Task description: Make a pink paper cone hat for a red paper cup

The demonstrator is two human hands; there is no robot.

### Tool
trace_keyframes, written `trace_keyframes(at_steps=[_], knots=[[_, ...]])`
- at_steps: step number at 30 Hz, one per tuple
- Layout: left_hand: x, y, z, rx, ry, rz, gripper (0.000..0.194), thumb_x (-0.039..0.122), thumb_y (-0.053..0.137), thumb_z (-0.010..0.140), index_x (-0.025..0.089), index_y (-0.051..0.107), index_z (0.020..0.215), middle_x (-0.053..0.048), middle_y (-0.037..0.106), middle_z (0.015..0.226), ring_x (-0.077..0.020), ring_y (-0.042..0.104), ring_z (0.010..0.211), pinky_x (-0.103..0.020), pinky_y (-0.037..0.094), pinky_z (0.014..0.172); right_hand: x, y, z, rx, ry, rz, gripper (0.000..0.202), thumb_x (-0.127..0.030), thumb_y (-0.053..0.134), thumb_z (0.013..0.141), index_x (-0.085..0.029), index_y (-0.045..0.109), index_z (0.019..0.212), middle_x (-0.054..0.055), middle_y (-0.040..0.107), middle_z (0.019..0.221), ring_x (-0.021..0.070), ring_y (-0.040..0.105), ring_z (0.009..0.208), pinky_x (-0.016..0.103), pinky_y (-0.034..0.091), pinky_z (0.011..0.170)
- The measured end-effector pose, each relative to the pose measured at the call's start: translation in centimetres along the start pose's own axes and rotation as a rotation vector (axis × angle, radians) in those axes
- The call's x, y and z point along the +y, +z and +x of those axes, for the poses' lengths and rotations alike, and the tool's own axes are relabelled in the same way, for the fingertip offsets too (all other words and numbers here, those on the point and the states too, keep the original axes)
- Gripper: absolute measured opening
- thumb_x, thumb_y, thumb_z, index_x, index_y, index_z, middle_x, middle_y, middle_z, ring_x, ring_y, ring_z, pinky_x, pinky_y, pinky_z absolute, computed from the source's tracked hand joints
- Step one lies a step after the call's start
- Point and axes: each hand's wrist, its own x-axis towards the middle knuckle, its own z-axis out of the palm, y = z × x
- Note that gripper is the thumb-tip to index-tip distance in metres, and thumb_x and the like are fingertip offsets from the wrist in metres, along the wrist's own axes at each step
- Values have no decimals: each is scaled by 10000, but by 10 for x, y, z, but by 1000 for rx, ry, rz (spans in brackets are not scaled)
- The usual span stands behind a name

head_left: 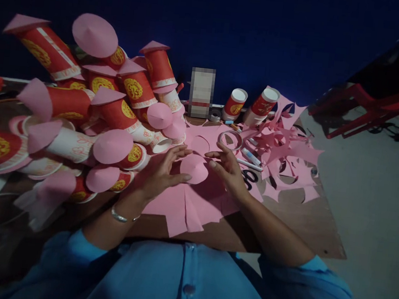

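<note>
My left hand (pixel 161 171) and right hand (pixel 228 169) pinched a pink paper cone (pixel 193 169) between their fingers above the worktop (pixel 299 222), cups (pixel 118 112) crowding left, bare wood along the right edge

Dressed in a bright blue buttoned shirt (pixel 185 286) filling the lower middle of the frame, round blue buttons down its placket, sleeves pushed up above the elbows. Thin silver bangle (pixel 123 216) around the left wrist, lower centre-left.
</note>
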Motion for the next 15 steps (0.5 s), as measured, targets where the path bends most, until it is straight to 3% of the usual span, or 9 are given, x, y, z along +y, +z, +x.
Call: trace_keyframes(at_steps=[4, 8, 12, 15], knots=[[-5, 3, 0, -1, -15, -53, 720, 410, 849, 818, 251, 514, 1435, -151, 596, 1524, -347, 475, 1483, -532, 398, 1210, 2, 3, 1, -1, 95, 63, 750, -514, 875, 806, -343, 541, 1456, 58, 699, 1228, 243, 671, 1204, 469, 584, 1052], [-6, 6, 4, 22, -53, -99, 668, 387, 857, 817, 239, 541, 1386, -150, 620, 1492, -334, 550, 1411, -512, 445, 1176, 0, 4, 1, 2, 125, 55, 753, -465, 907, 769, -345, 564, 1429, 61, 681, 1279, 245, 653, 1224, 468, 551, 1077], [-10, 3, 6, 39, -55, -87, 666, 403, 868, 807, 234, 564, 1374, -148, 642, 1461, -331, 581, 1374, -516, 469, 1156, 0, 4, 1, -15, 117, 39, 750, -509, 889, 791, -345, 561, 1444, 74, 685, 1310, 259, 654, 1253, 484, 541, 1098], [-14, -3, 6, 41, 40, -20, 664, 417, 868, 811, 240, 565, 1375, -147, 657, 1443, -324, 581, 1391, -532, 451, 1184, -5, 4, -1, -7, 7, -36, 730, -563, 816, 870, -345, 518, 1500, 94, 694, 1357, 271, 661, 1279, 512, 541, 1111]])
